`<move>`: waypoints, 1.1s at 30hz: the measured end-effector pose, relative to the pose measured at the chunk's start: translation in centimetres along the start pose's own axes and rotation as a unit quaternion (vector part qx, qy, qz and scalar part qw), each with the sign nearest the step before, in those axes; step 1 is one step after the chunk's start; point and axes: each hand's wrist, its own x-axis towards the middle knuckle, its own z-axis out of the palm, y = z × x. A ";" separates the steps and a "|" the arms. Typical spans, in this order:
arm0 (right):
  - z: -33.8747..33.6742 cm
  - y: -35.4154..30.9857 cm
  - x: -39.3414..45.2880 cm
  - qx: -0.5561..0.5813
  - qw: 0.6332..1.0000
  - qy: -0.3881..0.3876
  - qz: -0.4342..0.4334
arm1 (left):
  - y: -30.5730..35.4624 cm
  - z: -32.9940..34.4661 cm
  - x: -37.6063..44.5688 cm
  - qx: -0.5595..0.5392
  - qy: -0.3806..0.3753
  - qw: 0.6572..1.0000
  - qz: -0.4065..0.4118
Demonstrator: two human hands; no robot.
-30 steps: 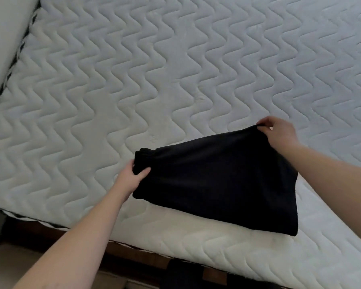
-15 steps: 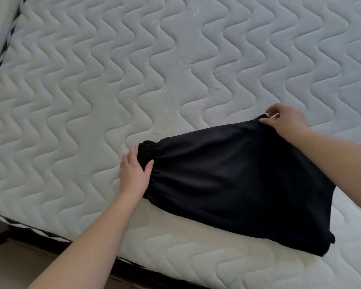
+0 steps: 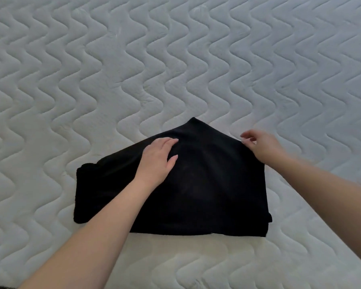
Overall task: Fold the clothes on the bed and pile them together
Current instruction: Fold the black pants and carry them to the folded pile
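Nearest us, a white quilted mattress (image 3: 92,80) fills the view. On it lies the folded black garment (image 3: 196,195), long axis left–right, peak pointing away. Our left hand (image 3: 157,161) presses flat; our right hand (image 3: 261,146) pinches its far right edge.

Home bedroom, bare white quilted mattress (image 3: 175,59) with wavy stitching filling the view

Garment (image 3: 196,195) on mattress (image 3: 92,80); left hand (image 3: 157,159) atop.
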 end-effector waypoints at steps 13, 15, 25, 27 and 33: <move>2.9 2.6 -5.7 -0.098 0.952 0.143 -0.251 | 7.4 4.5 8.0 0.104 -0.025 0.979 0.172; 3.5 2.7 -6.5 -0.095 0.949 0.123 -0.275 | 7.2 4.3 7.5 0.101 0.000 0.974 0.204; 3.7 4.2 -5.2 0.100 0.992 0.058 -0.049 | 4.8 4.6 6.1 0.137 0.030 0.957 0.255; 3.4 4.5 -4.4 0.085 0.995 0.040 -0.042 | 4.7 4.7 6.2 0.137 0.021 0.962 0.234; 3.2 4.7 -3.8 -0.029 0.996 -0.045 -0.069 | 5.7 4.7 8.2 0.162 -0.026 0.975 0.146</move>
